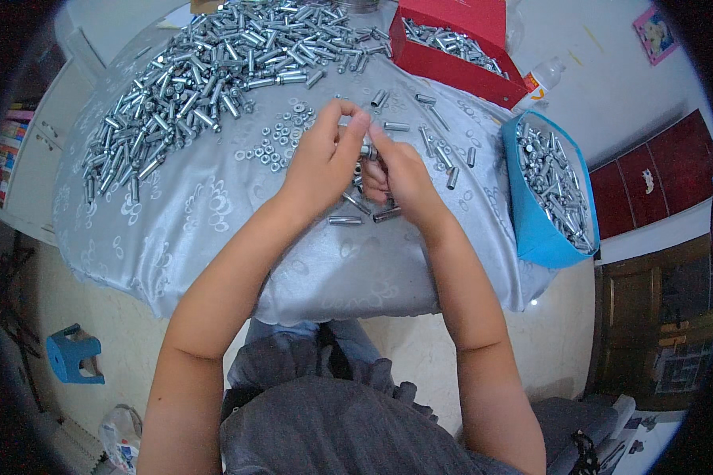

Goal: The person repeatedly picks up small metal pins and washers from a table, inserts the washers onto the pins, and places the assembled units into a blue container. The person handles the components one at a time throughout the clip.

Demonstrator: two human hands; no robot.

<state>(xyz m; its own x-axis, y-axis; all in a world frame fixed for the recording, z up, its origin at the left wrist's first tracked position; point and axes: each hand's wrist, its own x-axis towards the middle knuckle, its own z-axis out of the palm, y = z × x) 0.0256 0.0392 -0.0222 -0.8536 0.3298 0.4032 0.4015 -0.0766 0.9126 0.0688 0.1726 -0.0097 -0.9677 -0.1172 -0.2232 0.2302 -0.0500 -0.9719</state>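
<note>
My left hand (330,150) and my right hand (400,170) meet over the middle of the table, fingers bent and closed. Between them shows the end of a metal anchor bolt (367,150), mostly covered by the fingers. The right fingers are curled round it; the left thumb and fingertips press at its upper side. Just left of my left hand lies a group of small hex nuts (273,144). Metal sleeves (345,221) lie below the hands. More loose sleeves (452,177), thin bolts (440,117) and small washers or nuts (440,149) are scattered to the right.
A large heap of anchor bolts (214,71) covers the table's far left. An open red box (467,83) of metal parts stands far right, a white bottle (543,79) beside it. A blue fabric bin (540,233) of bolts sits at the right edge of the silvery tablecloth (214,253).
</note>
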